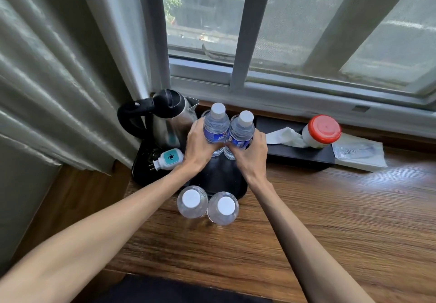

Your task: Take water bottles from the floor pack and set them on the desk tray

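A: Status?

B: Left hand was wrapped around one bottle, right hand around a second bottle, side by side over the black tray, kettle at 9 o'clock.

A: Others?

B: Two more bottles stood on the desk at the tray's 6 o'clock edge.

A: Handling?

B: Full, so likely hefty; thin walls probably flex. Labelled mid-body looked like the best hold.
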`<act>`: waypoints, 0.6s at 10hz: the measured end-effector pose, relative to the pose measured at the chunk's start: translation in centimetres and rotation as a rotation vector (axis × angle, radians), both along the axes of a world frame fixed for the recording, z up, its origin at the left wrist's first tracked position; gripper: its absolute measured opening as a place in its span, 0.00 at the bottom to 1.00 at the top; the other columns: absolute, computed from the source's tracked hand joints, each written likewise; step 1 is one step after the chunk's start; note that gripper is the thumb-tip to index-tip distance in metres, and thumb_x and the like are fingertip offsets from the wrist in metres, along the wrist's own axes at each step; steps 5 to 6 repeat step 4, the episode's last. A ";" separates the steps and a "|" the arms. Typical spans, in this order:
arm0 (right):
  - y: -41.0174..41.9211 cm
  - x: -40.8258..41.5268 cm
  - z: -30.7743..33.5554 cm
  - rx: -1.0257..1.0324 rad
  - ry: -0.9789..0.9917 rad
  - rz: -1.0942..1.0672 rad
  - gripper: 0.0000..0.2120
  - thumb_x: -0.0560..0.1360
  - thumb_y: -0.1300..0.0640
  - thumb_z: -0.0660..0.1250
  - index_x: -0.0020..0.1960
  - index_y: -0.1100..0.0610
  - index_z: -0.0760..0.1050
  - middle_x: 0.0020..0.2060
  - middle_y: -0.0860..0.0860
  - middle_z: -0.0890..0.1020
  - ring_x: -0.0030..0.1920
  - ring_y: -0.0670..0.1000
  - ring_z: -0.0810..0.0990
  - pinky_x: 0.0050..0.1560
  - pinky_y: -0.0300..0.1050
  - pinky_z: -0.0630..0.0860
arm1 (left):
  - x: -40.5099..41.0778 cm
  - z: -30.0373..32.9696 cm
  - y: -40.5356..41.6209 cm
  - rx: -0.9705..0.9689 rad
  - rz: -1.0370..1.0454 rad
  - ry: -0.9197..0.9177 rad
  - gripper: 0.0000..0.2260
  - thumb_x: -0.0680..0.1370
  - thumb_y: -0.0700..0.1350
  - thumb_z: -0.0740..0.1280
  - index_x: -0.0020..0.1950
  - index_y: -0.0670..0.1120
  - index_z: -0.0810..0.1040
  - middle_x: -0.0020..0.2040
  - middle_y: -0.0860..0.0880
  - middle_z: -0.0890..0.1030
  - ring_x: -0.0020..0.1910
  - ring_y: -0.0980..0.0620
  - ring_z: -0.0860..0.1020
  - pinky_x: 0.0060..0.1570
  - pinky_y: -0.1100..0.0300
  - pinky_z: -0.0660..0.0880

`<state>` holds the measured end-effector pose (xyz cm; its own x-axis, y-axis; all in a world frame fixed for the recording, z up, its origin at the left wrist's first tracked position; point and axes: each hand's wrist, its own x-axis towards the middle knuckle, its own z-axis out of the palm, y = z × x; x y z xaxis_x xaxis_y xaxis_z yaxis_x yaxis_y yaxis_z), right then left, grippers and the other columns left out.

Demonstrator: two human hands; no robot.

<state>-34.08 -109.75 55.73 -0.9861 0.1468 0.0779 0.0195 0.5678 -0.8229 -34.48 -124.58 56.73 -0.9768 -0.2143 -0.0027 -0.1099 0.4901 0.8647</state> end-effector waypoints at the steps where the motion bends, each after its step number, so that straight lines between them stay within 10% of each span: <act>1: 0.0 0.2 0.1 -0.049 -0.043 -0.008 0.36 0.66 0.52 0.80 0.69 0.59 0.71 0.59 0.53 0.78 0.62 0.52 0.73 0.58 0.41 0.71 | 0.3 0.1 -0.2 0.027 -0.023 -0.030 0.34 0.64 0.48 0.82 0.66 0.43 0.74 0.59 0.46 0.81 0.58 0.49 0.79 0.59 0.49 0.77; 3: 1.6 3.5 1.6 -0.289 -0.098 -0.030 0.38 0.72 0.64 0.73 0.78 0.57 0.60 0.70 0.54 0.72 0.68 0.48 0.73 0.61 0.40 0.77 | 1.3 1.4 -2.1 0.261 -0.108 -0.133 0.45 0.70 0.31 0.75 0.80 0.41 0.53 0.77 0.41 0.65 0.75 0.49 0.67 0.74 0.54 0.66; 4: 2.7 7.1 2.5 -0.279 -0.028 -0.068 0.27 0.72 0.72 0.64 0.70 0.58 0.72 0.61 0.51 0.80 0.60 0.47 0.80 0.55 0.39 0.80 | 4.1 2.1 -4.4 0.301 -0.076 -0.076 0.27 0.74 0.27 0.64 0.72 0.41 0.68 0.67 0.46 0.77 0.68 0.50 0.76 0.67 0.60 0.73; 6: 2.7 7.1 2.5 -0.279 -0.028 -0.068 0.27 0.72 0.72 0.64 0.70 0.58 0.72 0.61 0.51 0.80 0.60 0.47 0.80 0.55 0.39 0.80 | 4.1 2.1 -4.4 0.301 -0.076 -0.076 0.27 0.74 0.27 0.64 0.72 0.41 0.68 0.67 0.46 0.77 0.68 0.50 0.76 0.67 0.60 0.73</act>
